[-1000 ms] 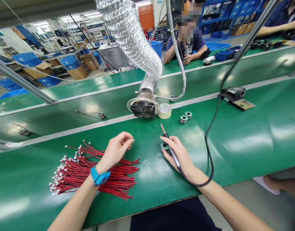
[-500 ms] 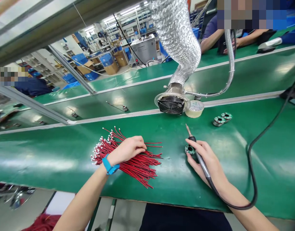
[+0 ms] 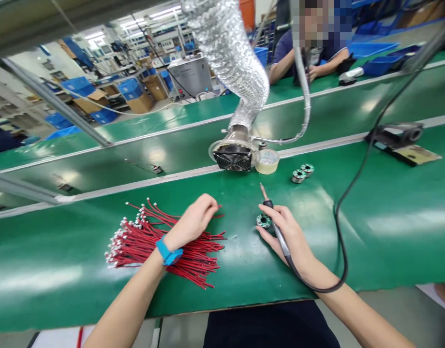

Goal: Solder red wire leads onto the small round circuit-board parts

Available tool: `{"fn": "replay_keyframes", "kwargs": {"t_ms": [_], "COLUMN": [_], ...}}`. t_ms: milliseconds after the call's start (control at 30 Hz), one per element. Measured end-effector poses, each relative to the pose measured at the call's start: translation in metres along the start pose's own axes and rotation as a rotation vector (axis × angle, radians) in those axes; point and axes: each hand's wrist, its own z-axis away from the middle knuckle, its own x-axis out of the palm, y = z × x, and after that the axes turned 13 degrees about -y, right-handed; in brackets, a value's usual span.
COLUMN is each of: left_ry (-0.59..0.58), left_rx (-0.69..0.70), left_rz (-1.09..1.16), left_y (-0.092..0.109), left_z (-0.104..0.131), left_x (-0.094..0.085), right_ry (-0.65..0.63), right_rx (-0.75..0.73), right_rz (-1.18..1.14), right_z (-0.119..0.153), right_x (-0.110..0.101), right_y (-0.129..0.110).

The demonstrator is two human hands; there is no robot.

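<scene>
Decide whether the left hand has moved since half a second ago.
Yes: the left hand has moved forward and right, closer to the roll of tape.

A crinkled silver foil duct [image 3: 240, 63] hangs over our green bench [image 3: 63, 285], ending in a square black fan with a round wire grille [image 3: 232, 160]. Just beside the fan we have a pale yellow roll of tape [image 3: 266, 168]. Across from us, a person in a dark blue shirt [image 3: 331, 57] sits near shallow blue plastic trays [image 3: 380, 66]. Farther back, left of the duct, we see a boxy grey metal machine [image 3: 193, 75] and brown cardboard boxes [image 3: 140, 104].
</scene>
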Motion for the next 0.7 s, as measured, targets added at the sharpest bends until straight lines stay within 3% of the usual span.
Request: {"fn": "replay_keyframes", "kwargs": {"t_ms": [67, 133, 200, 333, 567, 700], "left_ry": [0.177, 0.257, 0.196, 0.02, -0.107, -0.103], "left_rx": [-0.03, 0.023, 0.148, 0.301, 0.141, 0.098], "left_rz": [0.05, 0.035, -0.023, -0.04, 0.384, 0.473], "left_y": [0.006, 0.017, 0.03, 0.052, 0.073, 0.08], "left_z": [-0.004, -0.008, -0.012, -0.019, -0.027, -0.028], "left_x": [-0.012, -0.018, -0.014, 0.013, 0.048, 0.058], "right_ry": [-0.01, -0.019, -0.029, -0.046, -0.072, 0.05], "right_rx": [-0.004, -0.006, 0.005, 0.029, 0.026, 0.023], "right_rz": [-0.038, -0.081, -0.131, -0.237, -0.342, -0.321], "right_z": [-0.001, -0.001, -0.001, 0.005, 0.013, 0.021], "right_x": [0.0, 0.0, 0.0, 0.002, 0.0, -0.011], "right_y": [0.0, -0.002, -0.005, -0.015, -0.027, -0.033]}}
